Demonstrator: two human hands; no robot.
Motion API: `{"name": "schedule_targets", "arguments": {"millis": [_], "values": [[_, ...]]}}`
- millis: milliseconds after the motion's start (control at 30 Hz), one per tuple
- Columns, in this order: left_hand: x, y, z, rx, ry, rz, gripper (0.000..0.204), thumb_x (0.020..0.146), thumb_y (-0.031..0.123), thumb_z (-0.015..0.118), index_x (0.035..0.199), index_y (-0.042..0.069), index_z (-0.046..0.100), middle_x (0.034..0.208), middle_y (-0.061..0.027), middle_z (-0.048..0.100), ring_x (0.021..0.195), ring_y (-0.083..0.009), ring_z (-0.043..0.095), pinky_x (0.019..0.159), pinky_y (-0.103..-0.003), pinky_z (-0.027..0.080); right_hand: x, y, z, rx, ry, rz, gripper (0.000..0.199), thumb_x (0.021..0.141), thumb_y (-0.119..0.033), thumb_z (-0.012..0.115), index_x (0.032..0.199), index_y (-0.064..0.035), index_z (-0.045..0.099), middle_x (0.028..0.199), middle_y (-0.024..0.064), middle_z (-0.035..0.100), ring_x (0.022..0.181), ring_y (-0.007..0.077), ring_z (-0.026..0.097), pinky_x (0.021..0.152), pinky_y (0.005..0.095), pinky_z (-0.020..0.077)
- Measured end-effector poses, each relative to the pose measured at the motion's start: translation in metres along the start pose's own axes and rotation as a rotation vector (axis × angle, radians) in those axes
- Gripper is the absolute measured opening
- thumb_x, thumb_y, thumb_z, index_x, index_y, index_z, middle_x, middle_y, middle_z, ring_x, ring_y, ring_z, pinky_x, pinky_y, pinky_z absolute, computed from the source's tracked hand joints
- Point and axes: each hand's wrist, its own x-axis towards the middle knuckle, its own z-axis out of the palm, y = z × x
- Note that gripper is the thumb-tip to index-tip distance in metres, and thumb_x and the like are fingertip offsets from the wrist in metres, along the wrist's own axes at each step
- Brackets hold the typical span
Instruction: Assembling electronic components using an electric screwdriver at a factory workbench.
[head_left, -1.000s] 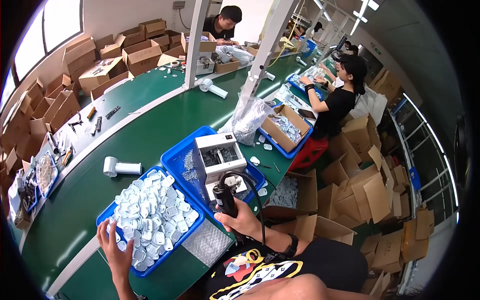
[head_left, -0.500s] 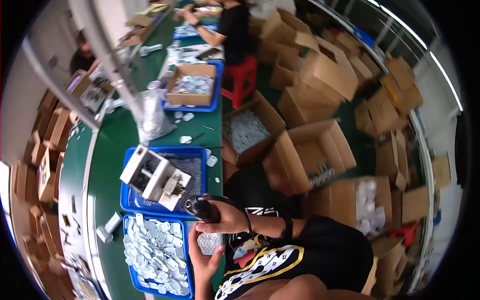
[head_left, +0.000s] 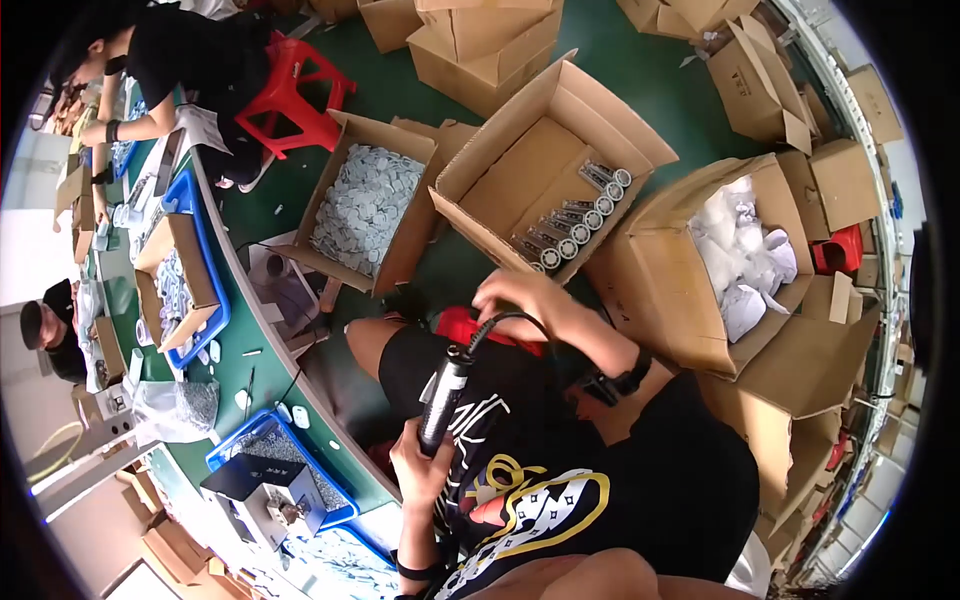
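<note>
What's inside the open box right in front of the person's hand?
The box holds a row of dark tubes with round, pale ends along one side. The rest of its bottom is bare cardboard. Whatever lies under the tubes is covered.

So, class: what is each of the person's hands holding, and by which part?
The left hand grips the black cylindrical tool by its lower end. The right hand pinches the tool's black cord near its arch.
</note>
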Motion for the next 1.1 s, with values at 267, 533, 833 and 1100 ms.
{"name": "schedule_targets", "arguments": {"millis": [267,533,833,1100], "values": [[0.044,-0.013,0.004,0.232,-0.048,0.19,0.034,0.074,0.009,0.074,0.104,-0.002,0.065,0.087,-0.0192,0.066,0.076,-0.0338,0.067,0.072,-0.039,0.053,-0.077,0.297,-0.06,-0.566,0.046,0.741,0.062,0.083,-0.03,0.079,0.135,-0.0084,0.052,0.122,0.0204,0.06,0.111,0.0335,0.061,0.093,0.0433,0.0513],[0.062,-0.018,-0.006,0.33,-0.125,0.142,0.035,0.072,0.008,0.073,0.105,-0.002,0.065,0.086,-0.0193,0.065,0.075,-0.0366,0.066,0.071,-0.039,0.053,-0.029,0.331,0.014,-0.862,-0.464,1.043,0.112,0.068,-0.048,0.087,0.156,-0.0173,0.026,0.153,0.0331,0.027,0.138,0.0509,0.036,0.11,0.0642,0.0332],[0.076,-0.02,-0.002,0.274,-0.138,0.042,0.036,0.071,0.007,0.073,0.105,-0.002,0.064,0.085,-0.0176,0.065,0.073,-0.031,0.066,0.069,-0.037,0.052,-0.014,0.338,0.051,-0.913,-0.319,1.136,0.104,0.068,-0.049,0.086,0.152,-0.0177,0.034,0.152,0.0305,0.033,0.138,0.0474,0.037,0.11,0.0659,0.03],[0.062,-0.006,-0.02,0.272,-0.067,0.049,0.038,0.071,0.008,0.075,0.106,-0.001,0.064,0.086,-0.0183,0.065,0.076,-0.0342,0.067,0.071,-0.038,0.053,-0.026,0.385,0.079,-1.205,-0.148,1.056,0.069,0.081,-0.031,0.075,0.143,-0.0188,0.045,0.148,0.0209,0.042,0.133,0.0476,0.043,0.11,0.0633,0.0333]]}}
